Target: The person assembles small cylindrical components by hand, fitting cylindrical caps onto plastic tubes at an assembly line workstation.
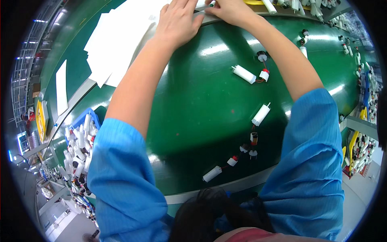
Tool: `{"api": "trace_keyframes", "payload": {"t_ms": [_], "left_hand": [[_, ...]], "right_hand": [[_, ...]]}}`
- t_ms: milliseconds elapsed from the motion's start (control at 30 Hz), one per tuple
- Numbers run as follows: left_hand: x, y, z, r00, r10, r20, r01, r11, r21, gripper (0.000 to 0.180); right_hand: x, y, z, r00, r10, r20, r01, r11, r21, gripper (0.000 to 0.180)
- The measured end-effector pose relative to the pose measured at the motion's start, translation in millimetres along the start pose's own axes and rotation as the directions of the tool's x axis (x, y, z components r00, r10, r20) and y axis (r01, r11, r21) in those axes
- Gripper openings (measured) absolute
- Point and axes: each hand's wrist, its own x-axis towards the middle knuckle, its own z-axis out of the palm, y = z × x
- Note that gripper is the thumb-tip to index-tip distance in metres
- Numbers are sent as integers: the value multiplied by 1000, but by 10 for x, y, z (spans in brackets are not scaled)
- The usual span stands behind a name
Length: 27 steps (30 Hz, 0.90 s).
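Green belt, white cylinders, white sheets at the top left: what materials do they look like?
Green belt: glossy, probably PVC or rubber; it mirrors the lamps. White cylinders: smooth, moulded, likely plastic. White sheets: thin and matte, flat-stacked, paper or foam; cannot tell. The left hand rests on them.

Sleeves: short, bright blue, finely ribbed fabric, ending above the elbows
Forearms: bare, no watch or bands
Left hand: ungloved
Right hand: ungloved
Hair: dark, at lower edge

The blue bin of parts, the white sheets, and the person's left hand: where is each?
blue bin (84, 117), head view, its upper rim.
white sheets (121, 40), head view, middle of the stack.
left hand (177, 22), head view, back of the hand.
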Motion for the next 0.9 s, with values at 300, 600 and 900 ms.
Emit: {"api": "trace_keyframes", "payload": {"t_ms": [300,600,900], "left_hand": [[-304,-50,261,954,-274,120,222,917,333,51],[-525,-162,96,931,-341,130,286,902,322,54],[-646,143,-632,964,-264,-22,251,887,388,55]], "right_hand": [[-155,-114,-57,987,156,-37,-159,979,-131,20],[-546,184,-51,994,105,19,-97,966,-239,41],[-306,-47,-150,992,128,12,-110,893,-437,14]]}}
